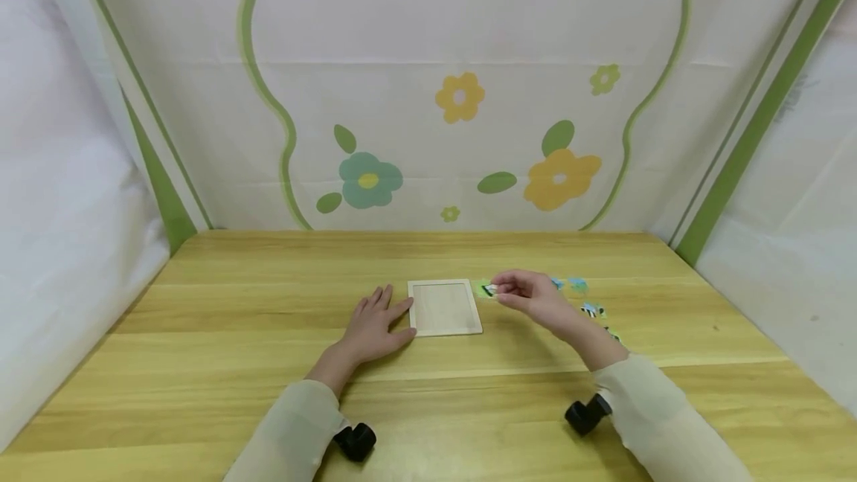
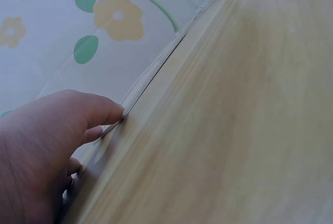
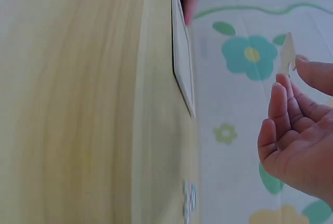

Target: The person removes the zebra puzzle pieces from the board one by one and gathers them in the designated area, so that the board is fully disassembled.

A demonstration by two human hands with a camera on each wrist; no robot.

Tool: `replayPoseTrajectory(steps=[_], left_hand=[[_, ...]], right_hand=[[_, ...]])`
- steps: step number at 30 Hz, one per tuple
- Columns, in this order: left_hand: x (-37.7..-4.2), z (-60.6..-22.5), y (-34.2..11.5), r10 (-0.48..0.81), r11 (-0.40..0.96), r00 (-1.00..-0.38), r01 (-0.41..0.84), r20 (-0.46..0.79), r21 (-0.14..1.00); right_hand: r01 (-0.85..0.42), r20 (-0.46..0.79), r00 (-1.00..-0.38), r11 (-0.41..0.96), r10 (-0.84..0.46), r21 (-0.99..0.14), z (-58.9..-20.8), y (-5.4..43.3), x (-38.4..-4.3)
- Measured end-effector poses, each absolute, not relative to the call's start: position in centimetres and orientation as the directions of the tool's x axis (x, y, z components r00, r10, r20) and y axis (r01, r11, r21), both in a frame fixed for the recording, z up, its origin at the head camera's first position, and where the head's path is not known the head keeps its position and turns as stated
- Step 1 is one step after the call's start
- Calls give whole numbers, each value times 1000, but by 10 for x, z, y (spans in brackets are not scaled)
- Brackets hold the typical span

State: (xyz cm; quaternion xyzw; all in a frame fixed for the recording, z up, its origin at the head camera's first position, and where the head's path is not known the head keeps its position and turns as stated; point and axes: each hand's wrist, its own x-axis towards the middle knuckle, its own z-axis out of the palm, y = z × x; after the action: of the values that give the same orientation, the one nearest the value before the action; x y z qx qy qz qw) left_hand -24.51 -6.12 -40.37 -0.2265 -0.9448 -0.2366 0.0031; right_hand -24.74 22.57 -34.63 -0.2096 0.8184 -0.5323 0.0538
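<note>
A square, pale wooden puzzle frame lies flat on the table with only its bare base showing inside the rim. My left hand rests at its left side, fingers spread, with thumb and a fingertip touching the edge. Just right of the frame, my right hand pinches a puzzle piece printed in green, black and white. In the right wrist view that thin piece stands on edge between thumb and fingers, raised over the table.
Several loose puzzle pieces in blue, green and black-and-white stripes lie on the wooden table around and beyond my right hand. A flower-printed cloth hangs behind the table's back edge.
</note>
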Motion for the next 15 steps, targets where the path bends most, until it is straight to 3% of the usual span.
replayPoseTrajectory(steps=[15], left_hand=[[-244,-401,-61,429,785,-896,433,115,443]], right_hand=[[-245,67,-934,495,-350,-834,-364,295,-227]])
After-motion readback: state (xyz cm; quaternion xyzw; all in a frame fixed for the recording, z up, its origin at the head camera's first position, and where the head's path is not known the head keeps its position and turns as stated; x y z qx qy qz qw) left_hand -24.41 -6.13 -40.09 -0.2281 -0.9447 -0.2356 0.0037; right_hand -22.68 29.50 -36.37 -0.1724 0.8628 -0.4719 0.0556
